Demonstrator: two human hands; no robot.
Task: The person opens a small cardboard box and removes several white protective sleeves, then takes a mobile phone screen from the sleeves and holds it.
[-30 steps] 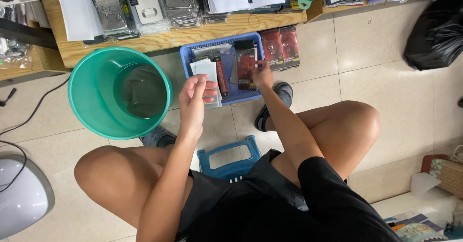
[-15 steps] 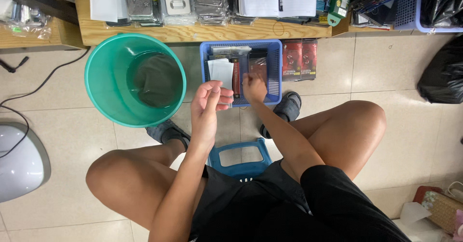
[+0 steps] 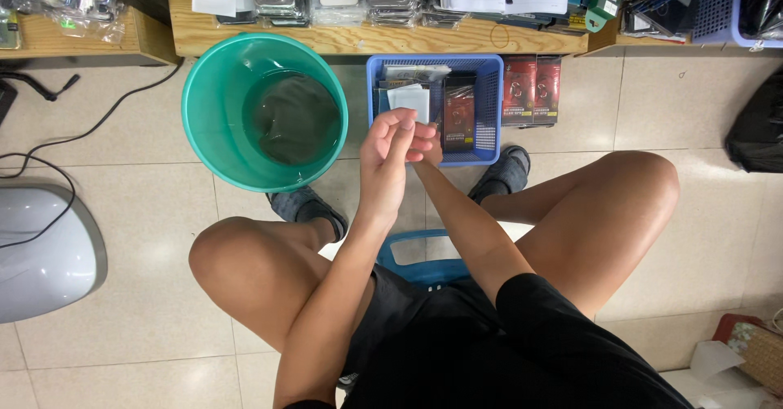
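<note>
head view, seated person on a low blue stool (image 3: pixel 424 262), knees apart, both hands raised over the near edge of the blue basket (image 3: pixel 489 107). compared with a second ago the right hand (image 3: pixel 430 150) is out of the basket: back then it reached down among the packets, half a second ago it was at the basket's near wall, now it sits pressed against the left hand (image 3: pixel 391 144) just in front of that wall. left hand barely moves across the three frames, only drifts a little toward the basket. left fingers curl inward, thumb and fingertips pinched together as if around something small; whatever it is stays hidden, cannot tell if anything is gripped. right hand mostly hidden behind the left, open or closed not readable. judgement: hands coming together reads as a pass or a two-handed fiddle with a small piece picked from the basket, not certain.

basket content: white packet (image 3: pixel 408 99) at its middle, dark packet with red print (image 3: pixel 459 111) right of it, all lying flat. left of the basket, touching or nearly so, a teal bucket (image 3: pixel 214 123) with a dark liner inside. right of the basket, two red boxes (image 3: pixel 532 89) on the floor. behind the basket, a wooden shelf (image 3: pixel 342 40) stacked with packaged goods.
</note>
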